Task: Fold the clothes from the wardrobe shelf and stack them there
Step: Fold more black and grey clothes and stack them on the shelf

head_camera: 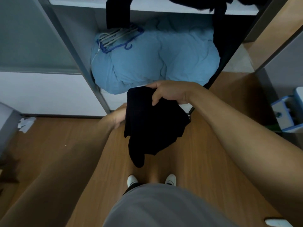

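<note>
Right hand (170, 92): fingers curled over the far top edge of the dark garment (152, 125), firm grip, thumb side down the cloth. Left hand (117, 116): against the garment's left edge, fingers hidden behind the fabric, can't tell how far closed. Garment is soft knit, partly folded, hanging limp over the wood-grain floor (65, 145), near the open wardrobe. More dark clothes (118, 12) droop off the white shelf (147, 5) far up. Below it: puffy blue duvet (155, 63), plastic hangers (118, 38) on top at left.
</note>
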{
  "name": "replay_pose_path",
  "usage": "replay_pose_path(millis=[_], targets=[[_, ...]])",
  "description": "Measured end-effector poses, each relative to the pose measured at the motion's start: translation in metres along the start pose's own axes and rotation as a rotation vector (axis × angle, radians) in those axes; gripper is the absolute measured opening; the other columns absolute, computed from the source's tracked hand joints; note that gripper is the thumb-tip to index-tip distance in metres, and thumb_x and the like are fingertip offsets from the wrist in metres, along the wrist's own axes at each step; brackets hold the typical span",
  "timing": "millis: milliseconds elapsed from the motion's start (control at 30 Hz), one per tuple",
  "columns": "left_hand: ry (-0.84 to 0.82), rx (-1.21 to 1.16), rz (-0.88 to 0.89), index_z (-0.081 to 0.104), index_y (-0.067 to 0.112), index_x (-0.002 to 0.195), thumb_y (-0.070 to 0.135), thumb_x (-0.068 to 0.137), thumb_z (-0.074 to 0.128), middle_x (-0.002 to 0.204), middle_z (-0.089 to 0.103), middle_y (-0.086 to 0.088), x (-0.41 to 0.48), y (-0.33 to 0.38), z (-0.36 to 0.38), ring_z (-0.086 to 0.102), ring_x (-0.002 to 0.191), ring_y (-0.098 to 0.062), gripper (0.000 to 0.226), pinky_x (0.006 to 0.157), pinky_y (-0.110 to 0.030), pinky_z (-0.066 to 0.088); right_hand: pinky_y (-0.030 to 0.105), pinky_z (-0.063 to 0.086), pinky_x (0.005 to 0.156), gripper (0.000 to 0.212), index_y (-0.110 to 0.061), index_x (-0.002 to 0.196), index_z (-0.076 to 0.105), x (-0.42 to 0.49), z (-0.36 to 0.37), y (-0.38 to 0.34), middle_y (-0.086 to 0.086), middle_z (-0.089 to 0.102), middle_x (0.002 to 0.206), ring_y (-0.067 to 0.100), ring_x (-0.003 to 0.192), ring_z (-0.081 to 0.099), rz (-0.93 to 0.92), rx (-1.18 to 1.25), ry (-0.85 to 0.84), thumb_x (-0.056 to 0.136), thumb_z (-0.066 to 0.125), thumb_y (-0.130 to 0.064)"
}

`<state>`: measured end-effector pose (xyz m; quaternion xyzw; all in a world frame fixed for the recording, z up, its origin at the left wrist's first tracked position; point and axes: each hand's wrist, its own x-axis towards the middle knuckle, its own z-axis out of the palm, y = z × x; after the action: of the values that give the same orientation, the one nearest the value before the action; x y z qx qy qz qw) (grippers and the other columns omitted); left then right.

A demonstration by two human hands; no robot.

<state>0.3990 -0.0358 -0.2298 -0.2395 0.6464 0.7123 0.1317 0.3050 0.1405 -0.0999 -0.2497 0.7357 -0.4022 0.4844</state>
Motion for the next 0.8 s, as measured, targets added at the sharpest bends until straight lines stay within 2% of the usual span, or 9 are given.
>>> replay_pose_path(millis=[100, 200, 233, 300, 433, 533, 633, 700, 800], targets=[[-0.259, -0.153, -0.003, 0.07, 0.026, 0.119, 0.037, 0.106, 0.036, 0.12, 0.071, -0.001, -0.006, -0.015, -0.005, 0.07, 0.105, -0.01, 0.037, 0.083, -0.025, 0.056, 0.037, 0.061, 0.079, 0.043, -0.028, 0.096, 0.073, 0.002, -0.01, 0.005, 0.006, 0.077, 0.093, 0.022, 0.084, 0.073, 0.054, 0.077, 0.039, 0.082, 0.057, 0.009], [-0.445, -0.277, -0.048, 0.042, 0.027, 0.15, 0.069, 0.091, 0.039, 0.152, 0.047, -0.002, -0.01, -0.023, -0.008, 0.044, 0.14, -0.02, 0.072, 0.116, -0.039, 0.032, 0.044, 0.059, 0.081, 0.037, -0.023, 0.096, 0.073, 0.004, -0.018, 0.008, 0.013, 0.075, 0.097, 0.026, 0.086, 0.072, 0.104, 0.157, 0.114, 0.081, 0.059, 0.008], [-0.437, -0.213, -0.072, 0.039, 0.025, 0.152, 0.076, 0.083, 0.048, 0.152, 0.046, -0.002, -0.012, -0.024, -0.006, 0.044, 0.14, -0.019, 0.086, 0.116, -0.039, 0.031, 0.045, 0.058, 0.081, 0.036, -0.022, 0.097, 0.073, 0.005, -0.021, 0.009, 0.014, 0.073, 0.096, 0.027, 0.085, 0.071, 0.115, 0.175, 0.151, 0.08, 0.06, 0.008], [-0.42, -0.031, -0.08, 0.054, 0.021, 0.14, 0.077, 0.068, 0.068, 0.14, 0.059, -0.004, -0.016, -0.023, 0.004, 0.055, 0.13, -0.02, 0.092, 0.111, -0.037, 0.04, 0.043, 0.058, 0.079, 0.032, -0.011, 0.103, 0.072, 0.008, -0.025, 0.011, 0.014, 0.071, 0.09, 0.027, 0.082, 0.069, 0.138, 0.2, 0.187, 0.079, 0.062, 0.007], [-0.274, 0.075, 0.021, 0.076, 0.022, 0.106, 0.048, 0.083, 0.072, 0.108, 0.075, -0.004, -0.019, -0.017, 0.026, 0.069, 0.107, -0.023, 0.035, 0.087, -0.026, 0.052, 0.027, 0.059, 0.073, 0.022, -0.005, 0.105, 0.068, 0.017, -0.03, 0.015, 0.011, 0.07, 0.093, 0.023, 0.084, 0.068, 0.012, 0.491, 0.267, 0.088, 0.056, 0.0], [-0.196, -0.135, 0.043, 0.072, 0.01, 0.113, 0.034, 0.09, 0.068, 0.107, 0.075, -0.009, -0.019, -0.015, 0.036, 0.071, 0.102, -0.022, 0.033, 0.079, -0.022, 0.054, 0.024, 0.054, 0.064, 0.018, -0.008, 0.102, 0.065, 0.021, -0.039, 0.035, 0.007, 0.065, 0.083, 0.018, 0.07, 0.063, -0.087, 0.894, 0.468, 0.091, 0.06, -0.022], [-0.073, -0.261, 0.075, 0.068, -0.001, 0.119, 0.026, 0.093, 0.066, 0.113, 0.072, -0.017, -0.018, -0.006, 0.041, 0.07, 0.104, -0.029, 0.037, 0.083, -0.027, 0.056, 0.032, 0.049, 0.077, 0.052, -0.015, 0.111, 0.067, 0.013, -0.026, 0.084, 0.001, 0.068, 0.09, 0.016, 0.08, 0.064, 0.102, 0.703, 0.525, 0.092, 0.052, -0.061], [-0.023, -0.238, 0.112, 0.07, -0.001, 0.113, 0.027, 0.095, 0.065, 0.106, 0.074, -0.017, -0.018, 0.003, 0.043, 0.072, 0.098, -0.028, 0.034, 0.079, -0.026, 0.057, 0.034, 0.047, 0.075, 0.07, -0.019, 0.1, 0.066, 0.003, -0.006, 0.112, 0.001, 0.066, 0.086, 0.016, 0.075, 0.064, 0.256, 0.611, 0.45, 0.077, 0.052, -0.083], [0.016, -0.178, 0.161, 0.075, 0.009, 0.102, 0.031, 0.095, 0.065, 0.101, 0.076, -0.013, -0.019, 0.014, 0.045, 0.074, 0.096, -0.026, 0.026, 0.075, -0.025, 0.057, 0.031, 0.05, 0.085, 0.078, -0.029, 0.106, 0.072, -0.007, 0.017, 0.127, -0.005, 0.074, 0.1, 0.015, 0.092, 0.07, 0.304, 0.507, 0.373, 0.059, 0.06, -0.091]])
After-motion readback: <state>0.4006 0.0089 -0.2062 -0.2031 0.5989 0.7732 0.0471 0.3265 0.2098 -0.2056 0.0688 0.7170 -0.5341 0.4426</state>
